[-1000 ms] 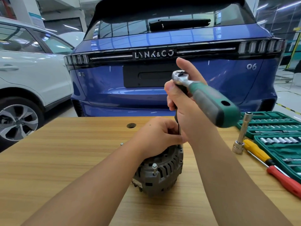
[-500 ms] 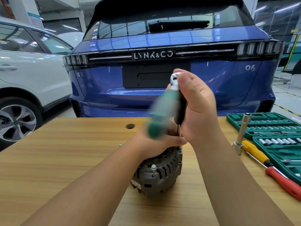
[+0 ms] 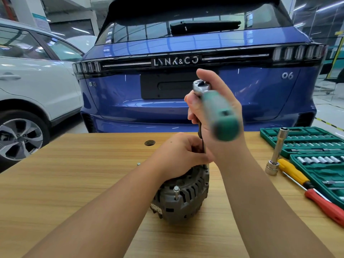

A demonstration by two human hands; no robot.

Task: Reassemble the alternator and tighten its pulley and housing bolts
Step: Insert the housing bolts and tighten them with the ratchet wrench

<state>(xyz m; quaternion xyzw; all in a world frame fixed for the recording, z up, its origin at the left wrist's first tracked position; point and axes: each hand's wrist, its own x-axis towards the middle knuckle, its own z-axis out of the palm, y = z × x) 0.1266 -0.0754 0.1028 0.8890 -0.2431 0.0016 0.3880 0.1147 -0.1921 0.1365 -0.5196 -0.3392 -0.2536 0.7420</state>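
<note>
1. the right hand (image 3: 214, 116) is gripping the ratchet (image 3: 216, 110) near its head, fingers curled round the neck and thumb up behind the chrome head; the green handle is pointing toward the camera and is blurred.
2. a dark extension (image 3: 202, 140) is running straight down from that grip to the top of the alternator (image 3: 184, 200), just below the hand.
3. the left hand (image 3: 178, 155) is sitting directly under the right grip, fingers curled round the lower end of the extension and the top of the alternator; what lies under the palm is hidden.
4. the alternator is standing on the bench (image 3: 74, 183), below both grips and under the left wrist.
5. a long bolt (image 3: 176, 192) is sticking up out of the housing on the near side, below the left grip.
6. a small loose part (image 3: 138, 164) is lying on the bench just left of the left hand; too small to tell what it is.
7. right of the grips, well apart, a long socket (image 3: 277, 151) is standing tilted on the bench beside a yellow screwdriver (image 3: 296, 174), a red screwdriver (image 3: 327, 207) and an open green socket case (image 3: 307, 140).
8. beyond the bench, a blue car (image 3: 149, 90) is parked tail-on, with a white car (image 3: 28, 81) to its left.
</note>
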